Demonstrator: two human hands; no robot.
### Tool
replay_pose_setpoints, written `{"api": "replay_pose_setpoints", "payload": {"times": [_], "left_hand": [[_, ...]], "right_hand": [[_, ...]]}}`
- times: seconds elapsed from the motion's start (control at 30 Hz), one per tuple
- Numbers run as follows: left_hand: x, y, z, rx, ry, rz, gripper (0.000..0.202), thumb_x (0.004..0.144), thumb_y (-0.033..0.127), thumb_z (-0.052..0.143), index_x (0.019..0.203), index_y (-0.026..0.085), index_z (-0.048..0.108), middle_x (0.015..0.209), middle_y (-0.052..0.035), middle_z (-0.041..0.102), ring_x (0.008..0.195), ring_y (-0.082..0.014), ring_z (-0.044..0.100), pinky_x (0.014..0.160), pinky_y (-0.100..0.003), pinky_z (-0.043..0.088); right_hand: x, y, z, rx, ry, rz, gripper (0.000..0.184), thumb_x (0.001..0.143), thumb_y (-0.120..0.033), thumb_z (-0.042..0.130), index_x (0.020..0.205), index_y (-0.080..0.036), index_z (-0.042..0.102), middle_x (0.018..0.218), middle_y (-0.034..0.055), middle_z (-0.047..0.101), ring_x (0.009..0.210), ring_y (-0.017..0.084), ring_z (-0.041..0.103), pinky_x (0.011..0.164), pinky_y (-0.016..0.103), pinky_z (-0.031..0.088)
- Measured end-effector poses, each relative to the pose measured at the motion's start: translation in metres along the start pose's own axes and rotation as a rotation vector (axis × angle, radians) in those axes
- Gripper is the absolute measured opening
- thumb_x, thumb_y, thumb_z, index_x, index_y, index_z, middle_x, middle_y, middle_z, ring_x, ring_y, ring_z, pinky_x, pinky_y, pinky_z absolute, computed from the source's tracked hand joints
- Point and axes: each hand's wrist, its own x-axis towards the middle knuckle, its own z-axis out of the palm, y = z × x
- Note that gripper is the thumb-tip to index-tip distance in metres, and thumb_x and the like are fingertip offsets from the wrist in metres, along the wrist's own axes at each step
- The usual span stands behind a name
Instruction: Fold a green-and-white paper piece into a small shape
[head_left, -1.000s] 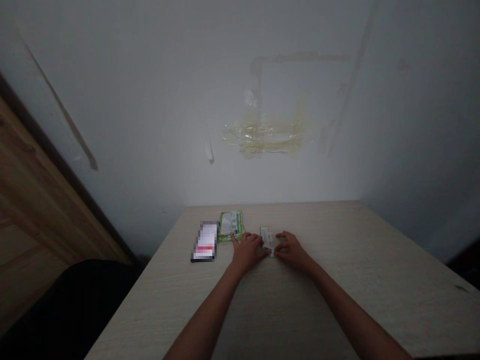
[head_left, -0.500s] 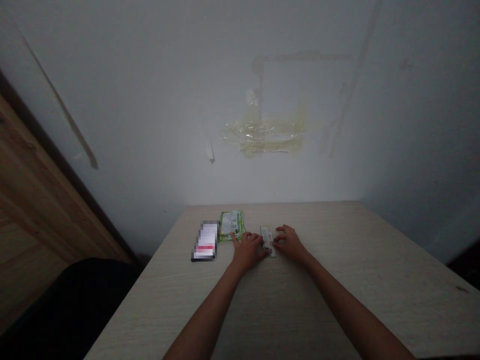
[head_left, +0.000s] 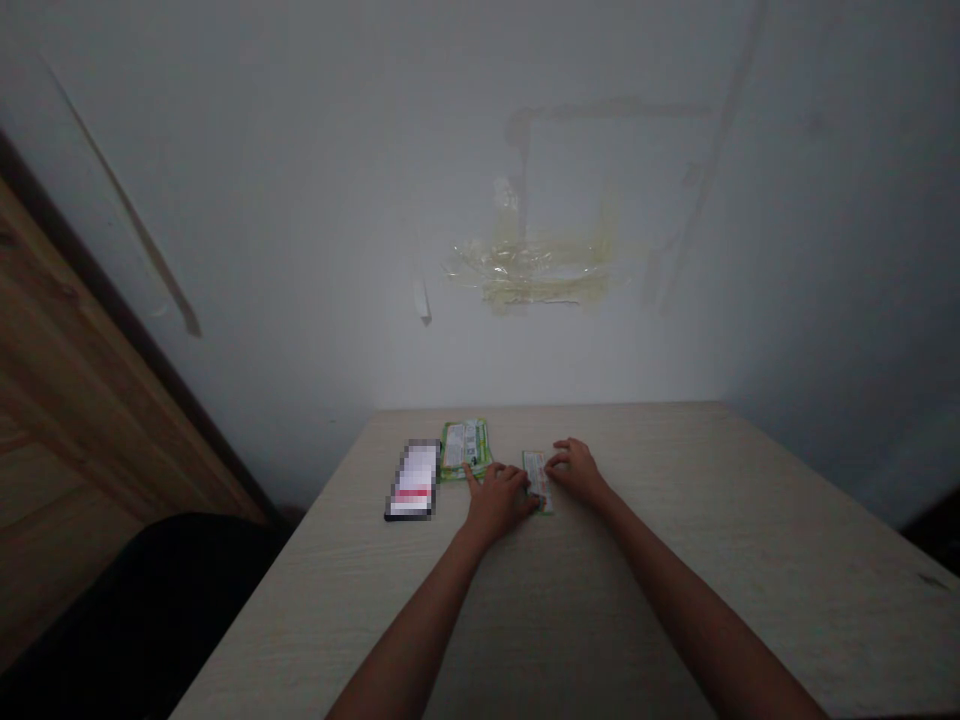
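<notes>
Backdrop: pale, scuffed wall [head_left: 300, 200] fills the upper frame, with crumpled clear tape [head_left: 525, 268] at upper centre. Light wood-grain bench [head_left: 720, 560] spans centre to lower right. Brown wooden panel [head_left: 75, 350] along the left side; black rounded shape [head_left: 157, 610] at lower left, identity unclear.

Left hand [head_left: 499, 500], centre of frame: fingers spread and bent, tips down over the left edge of the narrow packet; outermost finger reaches the near edge of the green packet. Right hand [head_left: 579, 470], just right of centre: fingers curled, part open, tips at the right edge of the narrow packet. Cannot tell whether either hand pinches anything.

Flat dark-edged phone [head_left: 414, 480], screen pixelated, lies left of centre. Green-and-white flat printed packet [head_left: 465, 442] sits just beside it. Smallest: narrow white-and-green printed packet [head_left: 537, 470], flat on the bench between the hands.

Risks (judged): uneven pressure could skew or crease the narrow packet; the outstretched left finger could drag the green packet into the phone.

Edges: the bench's far edge meets the wall, near behind the packets; its left edge slants past the phone. Widest room for moving: the right.
</notes>
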Motion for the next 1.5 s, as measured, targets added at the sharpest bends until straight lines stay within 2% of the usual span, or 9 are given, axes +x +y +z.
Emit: {"api": "replay_pose_setpoints", "payload": {"times": [0.3, 0.57, 0.73, 0.93, 1.07, 1.5], "left_hand": [[-0.001, 0.0, -0.001, -0.042, 0.009, -0.002, 0.03, 0.082, 0.053, 0.059, 0.102, 0.031, 0.064, 0.115, -0.0014, 0.066, 0.121, -0.0288, 0.047, 0.103, -0.078, -0.008], [-0.003, 0.001, -0.002, -0.023, 0.018, 0.034, 0.025, 0.083, 0.048, 0.061, 0.099, 0.03, 0.066, 0.111, -0.0011, 0.066, 0.117, -0.027, 0.048, 0.105, -0.076, -0.006], [-0.003, 0.0, 0.002, -0.006, 0.033, 0.06, 0.032, 0.082, 0.05, 0.062, 0.111, 0.036, 0.065, 0.116, -0.0013, 0.065, 0.118, -0.0287, 0.047, 0.106, -0.076, -0.006], [-0.003, -0.005, 0.008, -0.007, 0.036, 0.083, 0.031, 0.084, 0.051, 0.058, 0.111, 0.038, 0.065, 0.128, 0.0, 0.062, 0.127, -0.0309, 0.042, 0.104, -0.078, -0.005], [-0.002, -0.007, 0.01, -0.02, 0.008, 0.072, 0.031, 0.085, 0.053, 0.056, 0.113, 0.041, 0.062, 0.135, 0.004, 0.058, 0.135, -0.0328, 0.034, 0.101, -0.08, -0.006], [-0.004, -0.005, 0.005, -0.011, -0.023, 0.051, 0.033, 0.085, 0.055, 0.054, 0.114, 0.041, 0.063, 0.137, 0.0023, 0.056, 0.135, -0.0329, 0.035, 0.106, -0.077, -0.004]], "right_hand": [[0.002, 0.003, 0.004, 0.024, 0.048, 0.017, 0.01, 0.074, -0.028, 0.069, 0.076, -0.023, 0.077, 0.118, 0.0087, 0.062, 0.118, 0.026, 0.05, 0.105, 0.039, 0.036], [-0.014, -0.001, -0.006, 0.076, -0.063, -0.001, 0.011, 0.071, -0.026, 0.071, 0.079, -0.022, 0.077, 0.125, 0.0092, 0.06, 0.122, 0.025, 0.048, 0.108, 0.04, 0.032], [-0.031, -0.007, -0.009, 0.101, -0.078, -0.001, 0.01, 0.071, -0.027, 0.071, 0.078, -0.023, 0.077, 0.127, 0.0085, 0.059, 0.124, 0.026, 0.046, 0.109, 0.042, 0.032], [-0.043, -0.012, -0.008, 0.092, -0.088, -0.021, 0.008, 0.071, -0.028, 0.072, 0.075, -0.023, 0.077, 0.125, 0.0087, 0.059, 0.127, 0.027, 0.044, 0.111, 0.043, 0.029], [-0.041, -0.009, -0.004, 0.059, -0.046, -0.034, 0.009, 0.074, -0.028, 0.07, 0.076, -0.023, 0.076, 0.124, 0.0093, 0.059, 0.129, 0.029, 0.04, 0.111, 0.045, 0.028], [-0.009, -0.004, -0.001, -0.01, 0.05, 0.048, 0.013, 0.076, -0.031, 0.067, 0.079, -0.023, 0.077, 0.12, 0.0085, 0.061, 0.126, 0.029, 0.043, 0.108, 0.044, 0.031]]}}
